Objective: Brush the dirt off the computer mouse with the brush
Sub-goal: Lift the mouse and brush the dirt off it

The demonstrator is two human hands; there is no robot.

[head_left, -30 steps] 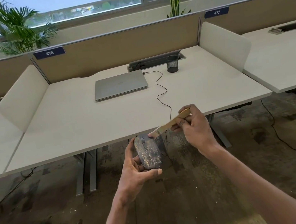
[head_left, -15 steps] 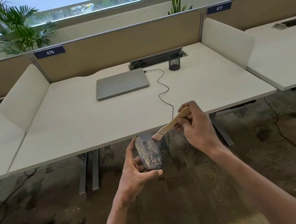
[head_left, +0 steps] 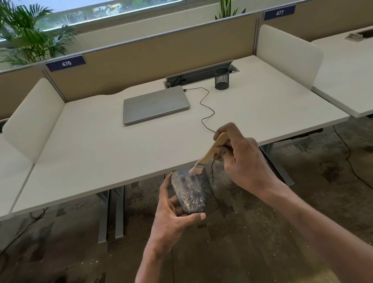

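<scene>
- counter (head_left: pixel 111 156): white, fills mid-frame, beige partition behind it, side screens left and right.
- floor (head_left: pixel 241 241): dark, stained, pale specks scattered under the hands.
- laptop (head_left: pixel 155 104): grey, lid closed, flat on the counter near the back edge. Thin black cable (head_left: pixel 207 105) runs from its right side forward toward the counter's front edge.
- mesh pen cup (head_left: pixel 221 78): black, upright, just right of the laptop, beside the cable tray.
- left hand (head_left: pixel 172 221): grip closed around the computer mouse (head_left: pixel 188 192), thumb across its near end, fingers along the left side. Mouse is held in the air over the floor, just in front of the counter edge, top face up and coated in pale speckled dirt.
- right hand (head_left: pixel 242 157): grip closed on the brush (head_left: pixel 208 154), fingers curled round the wooden handle. Brush is angled down-left, bristles touching the far right part of the mouse.
</scene>
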